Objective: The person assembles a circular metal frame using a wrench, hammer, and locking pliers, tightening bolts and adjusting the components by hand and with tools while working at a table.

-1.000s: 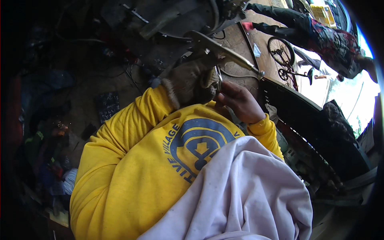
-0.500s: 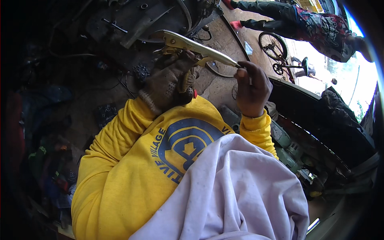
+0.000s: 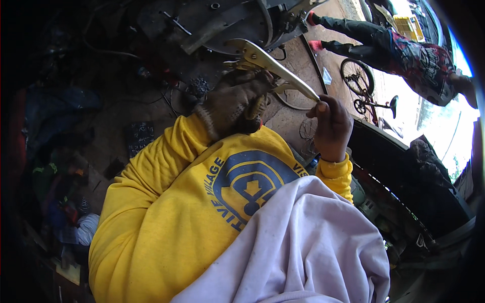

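Note:
Locking pliers (image 3: 278,65) with pale metal handles lie across the space between my hands. My left hand (image 3: 232,103), in a dark, dirty work glove, is closed around their lower handle and the part near the jaws. Those gloved fingers partly hide the lower jaw and handle. At the far end of the upper handle, my bare right hand (image 3: 333,126) pinches the tip between thumb and fingers; whatever small part sits there is covered by the fingertips.
Beyond the pliers is a dark metal workbench (image 3: 222,25) bearing a rod (image 3: 175,22) and a ring (image 3: 215,6). Another person (image 3: 399,55) stands at upper right, near a bicycle (image 3: 358,86). A dark board (image 3: 139,136) with pale markings lies to the left.
The whole scene has shifted right and slightly down in the picture, hands and pliers included. My right fingers have curled a little more at the handle's end; the left grip looks the same.

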### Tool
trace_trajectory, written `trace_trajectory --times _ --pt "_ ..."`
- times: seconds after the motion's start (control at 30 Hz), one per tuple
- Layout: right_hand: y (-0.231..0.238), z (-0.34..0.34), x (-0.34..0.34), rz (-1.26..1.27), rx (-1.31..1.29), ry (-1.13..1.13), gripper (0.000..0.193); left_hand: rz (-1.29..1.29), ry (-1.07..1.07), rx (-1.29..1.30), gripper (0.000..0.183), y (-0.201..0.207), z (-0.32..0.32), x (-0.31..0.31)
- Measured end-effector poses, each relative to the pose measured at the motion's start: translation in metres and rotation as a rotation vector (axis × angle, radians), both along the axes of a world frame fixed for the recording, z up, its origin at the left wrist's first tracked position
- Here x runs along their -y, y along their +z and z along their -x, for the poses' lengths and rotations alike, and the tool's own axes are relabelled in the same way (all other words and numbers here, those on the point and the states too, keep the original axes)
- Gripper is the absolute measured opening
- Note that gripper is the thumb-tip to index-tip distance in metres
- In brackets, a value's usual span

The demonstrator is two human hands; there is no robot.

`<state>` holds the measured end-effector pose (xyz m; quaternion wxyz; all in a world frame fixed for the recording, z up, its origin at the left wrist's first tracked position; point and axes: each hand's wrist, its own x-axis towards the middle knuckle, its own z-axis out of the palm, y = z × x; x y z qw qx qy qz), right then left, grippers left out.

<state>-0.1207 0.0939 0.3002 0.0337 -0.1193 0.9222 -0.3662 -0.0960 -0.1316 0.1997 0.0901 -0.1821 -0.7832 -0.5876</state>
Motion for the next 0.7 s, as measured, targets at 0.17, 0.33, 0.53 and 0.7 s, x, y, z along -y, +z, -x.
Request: trace_trajectory --times 0.17,0.33,0.53,0.7 --pt "0.001 0.021 -0.023 0.417 0.706 0.157 0.074 0.04 -0.036 0.076 0.048 -0.007 -0.001 -0.001" --pt "-0.056 0.015 -0.014 1.299 1.454 0.27 0.099 -0.649 -0.345 0.718 0.048 -0.024 0.012 -0.02" --pt "-0.049 0.025 0.001 1.154 1.626 0.091 0.077 0.234 -0.143 0.077 0.042 -0.035 -0.001 -0.025" --pt "-0.037 0.034 0.013 0.944 1.653 -0.014 0.058 -0.676 -0.173 0.799 0.047 -0.03 -0.006 -0.025"
